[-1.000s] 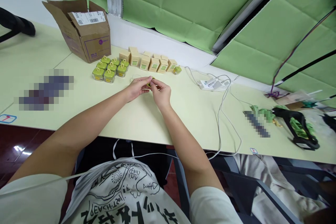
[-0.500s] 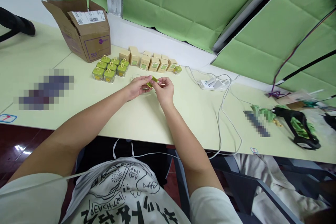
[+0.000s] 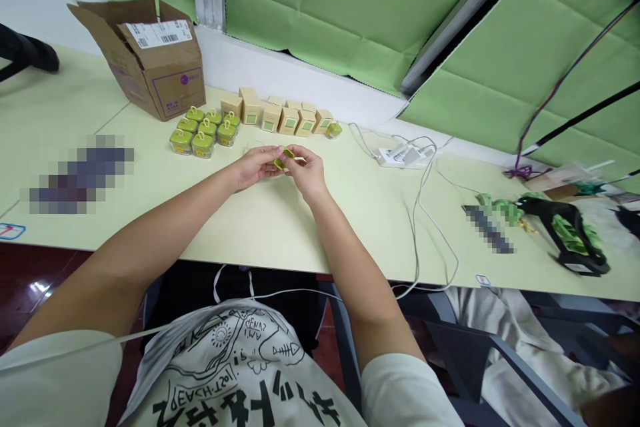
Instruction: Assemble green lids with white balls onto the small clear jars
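Between my two hands is a small green lid [image 3: 284,159], gripped by the fingertips and tilted. My left hand [image 3: 254,167] pinches it from the left, my right hand [image 3: 309,173] from the right. Behind my left hand, something clear [image 3: 249,145] shows faintly, mostly hidden. Farther left stand several clear containers with green lids and pale loop handles [image 3: 202,143], grouped in rows. Small cardboard boxes [image 3: 289,121] with green square prints line up along the wall. One more green-lidded container [image 3: 333,129] sits at the right end of that line.
A large open cardboard carton [image 3: 173,83] stands at the back left. On the right, a white power strip [image 3: 403,157] has plugs in it, and its cables [image 3: 416,233] trail over the table's front edge. A black frame-shaped object [image 3: 567,233] lies farther right, near a seated person's light trousers [image 3: 525,340].
The green lid has turned a little between my fingers, showing more of its face. Both hands stay together on it, and the whole view has shifted slightly.
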Available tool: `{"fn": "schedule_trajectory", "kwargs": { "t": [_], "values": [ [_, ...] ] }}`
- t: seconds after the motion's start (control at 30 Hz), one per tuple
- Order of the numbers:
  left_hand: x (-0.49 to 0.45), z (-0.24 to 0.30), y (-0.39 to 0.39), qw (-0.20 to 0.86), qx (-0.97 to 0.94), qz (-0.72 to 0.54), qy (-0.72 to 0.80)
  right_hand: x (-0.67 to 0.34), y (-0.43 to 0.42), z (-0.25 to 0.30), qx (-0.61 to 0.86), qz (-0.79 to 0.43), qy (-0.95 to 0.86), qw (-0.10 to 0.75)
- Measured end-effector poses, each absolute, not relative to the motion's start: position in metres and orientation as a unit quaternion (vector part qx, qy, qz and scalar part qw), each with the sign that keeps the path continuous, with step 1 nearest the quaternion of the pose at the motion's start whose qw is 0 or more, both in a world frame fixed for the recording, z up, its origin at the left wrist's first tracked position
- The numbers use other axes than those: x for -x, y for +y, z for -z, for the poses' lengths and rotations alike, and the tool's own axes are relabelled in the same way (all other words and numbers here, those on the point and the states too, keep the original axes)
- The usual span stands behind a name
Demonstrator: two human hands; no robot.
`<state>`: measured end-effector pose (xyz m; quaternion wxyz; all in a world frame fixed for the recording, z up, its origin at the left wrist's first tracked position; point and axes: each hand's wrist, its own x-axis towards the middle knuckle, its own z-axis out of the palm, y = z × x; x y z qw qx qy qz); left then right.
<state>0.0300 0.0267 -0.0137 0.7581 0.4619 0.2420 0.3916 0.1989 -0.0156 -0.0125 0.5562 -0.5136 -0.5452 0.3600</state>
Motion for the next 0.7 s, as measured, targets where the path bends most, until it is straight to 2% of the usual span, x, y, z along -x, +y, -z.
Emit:
{"fn": "schedule_trajectory", "kwargs": {
  "t": [0.23,0.37,0.47,0.7],
  "values": [
    [-0.027,0.018,0.031,0.761,-0.476,-0.368,0.244,-0.206,-0.014,0.009,0.492,-0.429,-0.545,0.526],
    [-0.028,0.018,0.031,0.759,-0.487,-0.357,0.242,-0.21,-0.012,0.009,0.495,-0.375,-0.603,0.5],
    [-0.03,0.013,0.028,0.763,-0.48,-0.368,0.226,-0.212,-0.009,0.012,0.496,-0.343,-0.619,0.504],
    [-0.031,0.0,0.025,0.759,-0.476,-0.366,0.251,-0.219,-0.002,0.012,0.461,-0.4,-0.568,0.552]
  ]
}}
